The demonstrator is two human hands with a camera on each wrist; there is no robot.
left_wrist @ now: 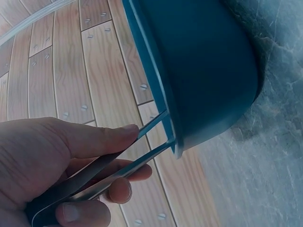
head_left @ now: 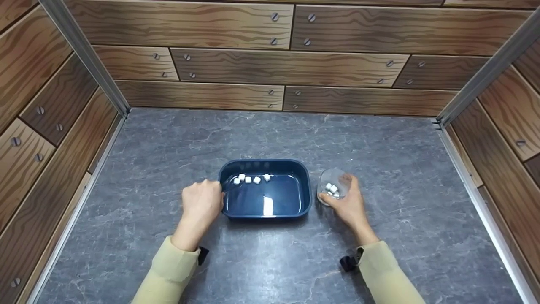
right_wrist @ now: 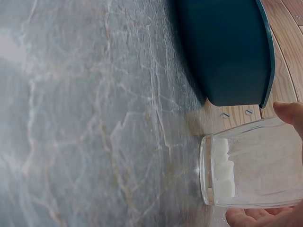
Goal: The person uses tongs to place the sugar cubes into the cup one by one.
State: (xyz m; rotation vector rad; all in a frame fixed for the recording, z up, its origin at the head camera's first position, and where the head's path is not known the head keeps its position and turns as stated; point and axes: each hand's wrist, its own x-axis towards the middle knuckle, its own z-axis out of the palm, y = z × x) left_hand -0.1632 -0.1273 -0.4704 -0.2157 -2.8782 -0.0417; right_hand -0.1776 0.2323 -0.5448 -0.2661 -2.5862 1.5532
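Note:
My left hand point(head_left: 202, 202) grips slim metal tongs point(left_wrist: 113, 177) between thumb and fingers. Their two arms stand apart and pass over the rim of a dark blue tub point(head_left: 265, 215); in the left wrist view the tub wall hides the tips. Inside the tub, several small white cubes point(head_left: 257, 180) lie toward its far left side. To the right of the tub, my right hand point(head_left: 351, 207) holds a clear glass point(right_wrist: 260, 163), thumb on one side and fingers on the other. A few white cubes point(right_wrist: 222, 170) lie at the glass's bottom.
The tub and glass are on a grey marbled surface point(head_left: 261, 261). Wood-patterned panels point(head_left: 232, 63) rise at the back and both sides, with metal rails point(head_left: 485, 198) along the edges. A dark strap device point(head_left: 348, 263) sits at my right wrist.

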